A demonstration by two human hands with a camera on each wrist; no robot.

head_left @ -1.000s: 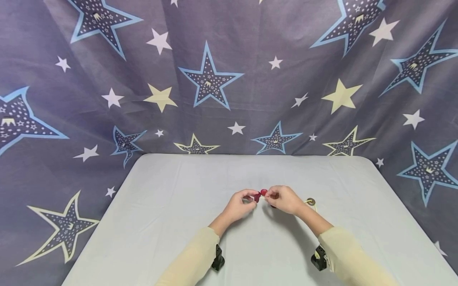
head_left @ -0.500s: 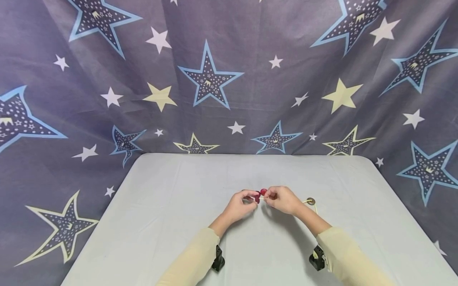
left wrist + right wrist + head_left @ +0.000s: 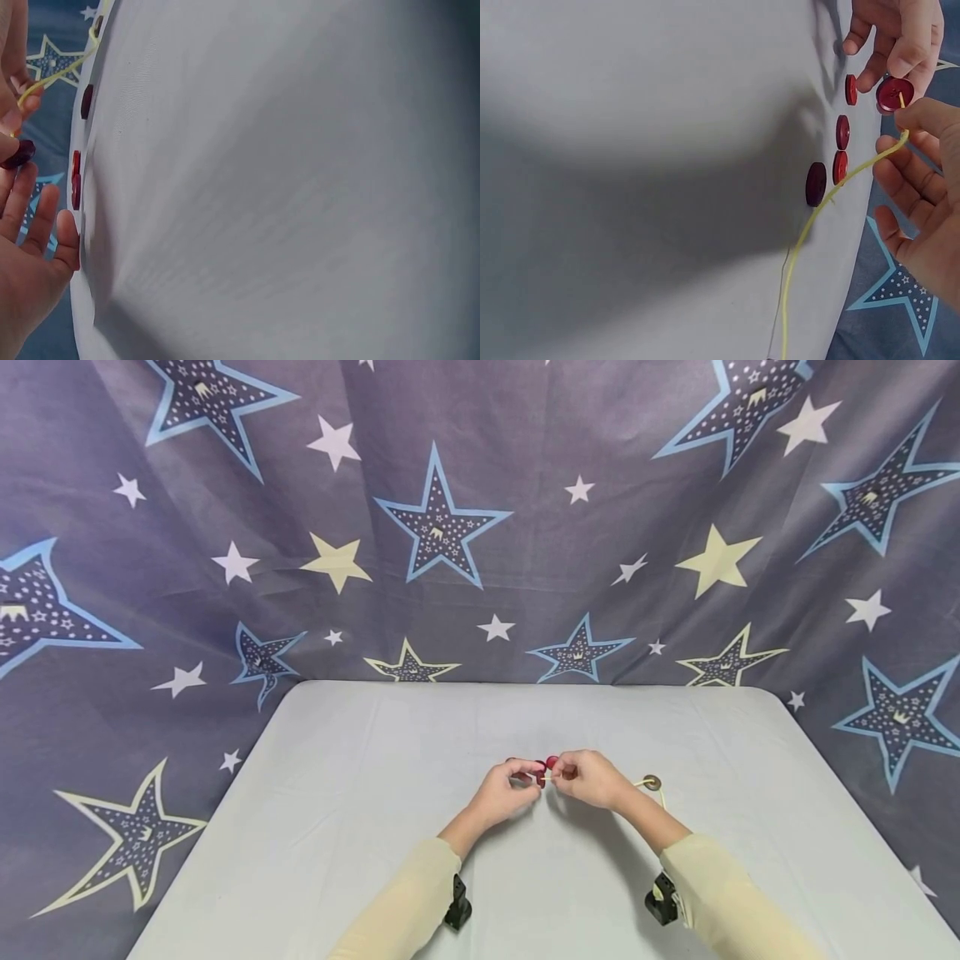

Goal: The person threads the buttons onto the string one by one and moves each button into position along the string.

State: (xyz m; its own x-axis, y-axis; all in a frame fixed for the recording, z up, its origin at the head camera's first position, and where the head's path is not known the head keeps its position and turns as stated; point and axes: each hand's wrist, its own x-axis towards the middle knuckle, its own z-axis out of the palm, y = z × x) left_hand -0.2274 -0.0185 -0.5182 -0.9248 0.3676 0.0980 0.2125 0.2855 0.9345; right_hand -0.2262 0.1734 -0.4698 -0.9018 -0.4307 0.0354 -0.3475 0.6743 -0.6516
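Note:
My left hand (image 3: 498, 793) pinches a dark red button (image 3: 889, 93) between thumb and fingertips, above the table. The button is tilted, and its face with small holes shows in the right wrist view. My right hand (image 3: 594, 779) pinches a yellow cord (image 3: 867, 163) close to its end, between thumb and index finger. The cord's tip sits right at a hole in the button's face. From the right hand the cord runs back past a brown round button (image 3: 652, 782) that lies on the table to the right. In the left wrist view the dark button (image 3: 19, 154) appears edge-on.
Several loose buttons lie on the pale table cover (image 3: 360, 860) beyond the hands, among them a bright red button (image 3: 851, 89) and a dark maroon button (image 3: 816, 184). A star-patterned curtain (image 3: 480, 610) hangs behind the table and at both sides.
The right hand has shifted slightly left, bringing the cord's tip up to the button. The left hand keeps its hold on the button, almost still.

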